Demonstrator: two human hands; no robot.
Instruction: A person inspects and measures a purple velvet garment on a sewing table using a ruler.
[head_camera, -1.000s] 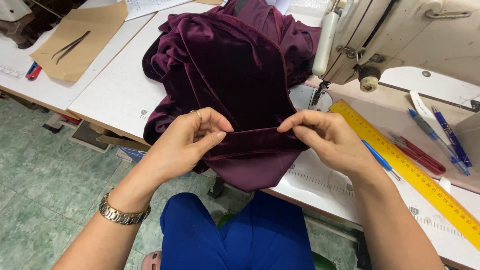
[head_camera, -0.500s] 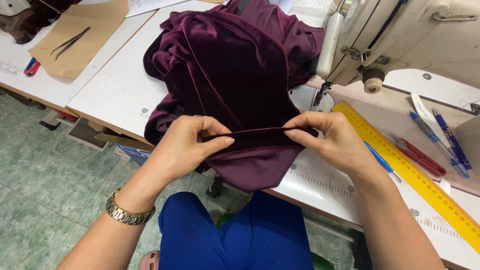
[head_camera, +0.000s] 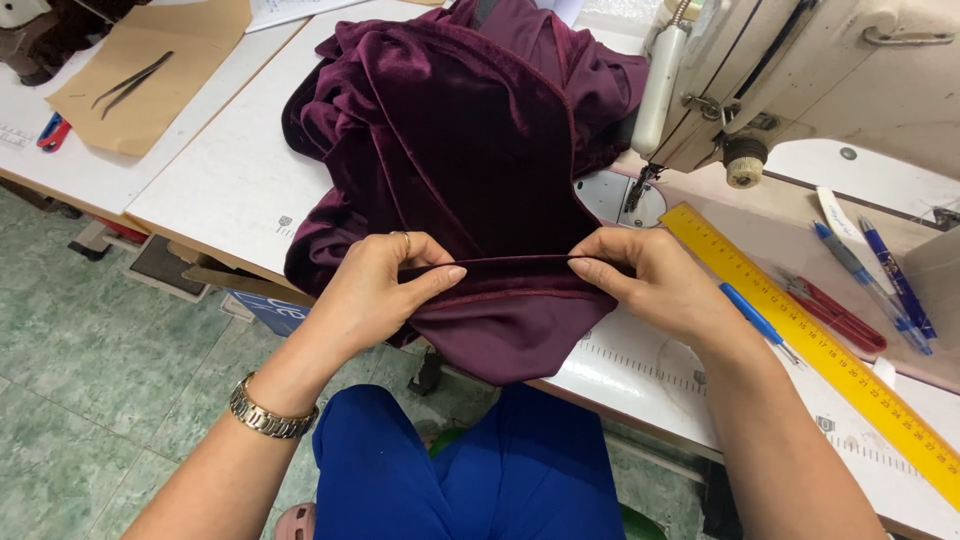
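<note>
- Nearest the camera, below the hands: blue-clad legs (head_camera: 470, 470) and a green tiled floor (head_camera: 90, 380); a metal watch (head_camera: 268, 412) sits on the left wrist.
- Left hand (head_camera: 385, 290): thumb and fingers pinched on a folded edge of the maroon velvet fabric (head_camera: 450, 140).
- Right hand (head_camera: 655, 280): pinched on the same folded edge, which runs taut between the two hands.
- Fabric location: its lower part hangs over the near edge of the white surface (head_camera: 200, 190) beneath both hands; the bulk lies heaped beyond them.
- Right of the right hand: a blue pen (head_camera: 755, 320), a yellow ruler (head_camera: 820, 350), red-handled snips (head_camera: 835, 315) and further pens (head_camera: 880, 275).
- Beyond the right hand: a sewing machine (head_camera: 800, 70).
- Far left of the left hand: brown paper (head_camera: 150, 80) with tweezers (head_camera: 130, 80) lying on it.
</note>
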